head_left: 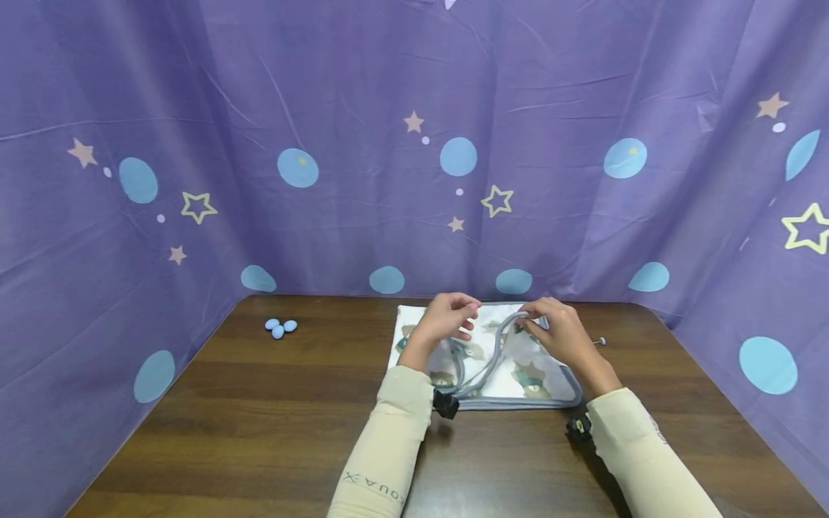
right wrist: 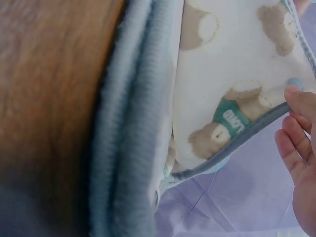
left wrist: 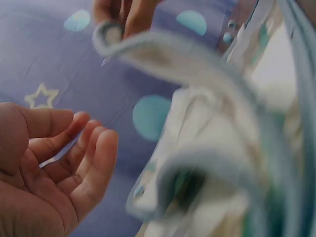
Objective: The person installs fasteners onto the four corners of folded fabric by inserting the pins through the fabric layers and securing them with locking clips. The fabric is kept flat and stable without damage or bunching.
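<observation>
A folded white cloth (head_left: 482,334) with a bear print and grey-blue edging lies on the table, part of its top layer raised. My right hand (head_left: 558,331) pinches the raised edge between thumb and fingers. In the right wrist view a small blue round piece (right wrist: 295,83) shows on the cloth at the right thumb tip. Over the left part of the cloth is my left hand (head_left: 447,316), its fingers loosely bent with nothing between them. The left wrist view shows this left hand (left wrist: 64,168) apart from the curled cloth edge (left wrist: 207,163).
Several light-blue oval pieces (head_left: 278,331) sit together at the back left of the wooden table (head_left: 291,417). A blue-headed pin-like piece (head_left: 601,341) lies right of the cloth, partly behind the right wrist. A purple curtain (head_left: 363,180) hangs behind the table and at its sides.
</observation>
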The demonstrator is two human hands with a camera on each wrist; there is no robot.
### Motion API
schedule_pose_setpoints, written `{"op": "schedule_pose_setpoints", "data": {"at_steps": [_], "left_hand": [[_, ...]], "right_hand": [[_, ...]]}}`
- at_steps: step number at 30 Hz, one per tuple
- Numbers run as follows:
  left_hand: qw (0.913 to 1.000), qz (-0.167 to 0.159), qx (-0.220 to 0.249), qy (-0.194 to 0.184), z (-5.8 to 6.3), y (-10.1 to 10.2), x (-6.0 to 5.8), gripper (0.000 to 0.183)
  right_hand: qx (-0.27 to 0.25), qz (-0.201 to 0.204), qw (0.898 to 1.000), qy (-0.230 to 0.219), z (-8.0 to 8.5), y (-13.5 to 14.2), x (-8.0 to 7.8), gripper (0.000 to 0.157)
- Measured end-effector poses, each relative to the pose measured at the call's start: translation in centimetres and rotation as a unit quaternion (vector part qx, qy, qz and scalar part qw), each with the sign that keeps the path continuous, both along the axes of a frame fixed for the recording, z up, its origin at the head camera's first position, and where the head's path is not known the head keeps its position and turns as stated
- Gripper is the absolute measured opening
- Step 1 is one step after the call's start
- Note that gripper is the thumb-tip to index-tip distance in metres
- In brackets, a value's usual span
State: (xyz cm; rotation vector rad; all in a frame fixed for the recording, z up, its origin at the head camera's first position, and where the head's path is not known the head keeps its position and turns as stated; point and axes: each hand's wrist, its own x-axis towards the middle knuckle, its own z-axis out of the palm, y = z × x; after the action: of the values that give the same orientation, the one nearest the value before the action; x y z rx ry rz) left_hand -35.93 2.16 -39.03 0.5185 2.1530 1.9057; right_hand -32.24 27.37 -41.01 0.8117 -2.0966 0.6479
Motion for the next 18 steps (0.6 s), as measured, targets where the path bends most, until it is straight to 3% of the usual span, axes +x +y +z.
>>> {"op": "schedule_pose_setpoints", "data": {"at_steps": [10, 14, 18], "left_hand": [[0.9934, 0.097, -0.060, 0.009, -0.1, -7.4, -2.6, 0.021], [0.9824, 0.140, -0.119, 0.033, -0.3, -10.4, -3.6, 0.019], [0.9720, 0.157, -0.169, 0.044, -0.6, -13.3, -4.3, 0.020]], "right_hand": [[0.006, 0.006, 1.000, 0.005, 0.2, -0.2, -0.1, 0.027], [0.009, 0.014, 1.000, 0.004, 0.2, -0.1, 0.0, 0.027], [0.013, 0.017, 1.000, 0.005, 0.2, 0.0, 0.0, 0.028]]}}
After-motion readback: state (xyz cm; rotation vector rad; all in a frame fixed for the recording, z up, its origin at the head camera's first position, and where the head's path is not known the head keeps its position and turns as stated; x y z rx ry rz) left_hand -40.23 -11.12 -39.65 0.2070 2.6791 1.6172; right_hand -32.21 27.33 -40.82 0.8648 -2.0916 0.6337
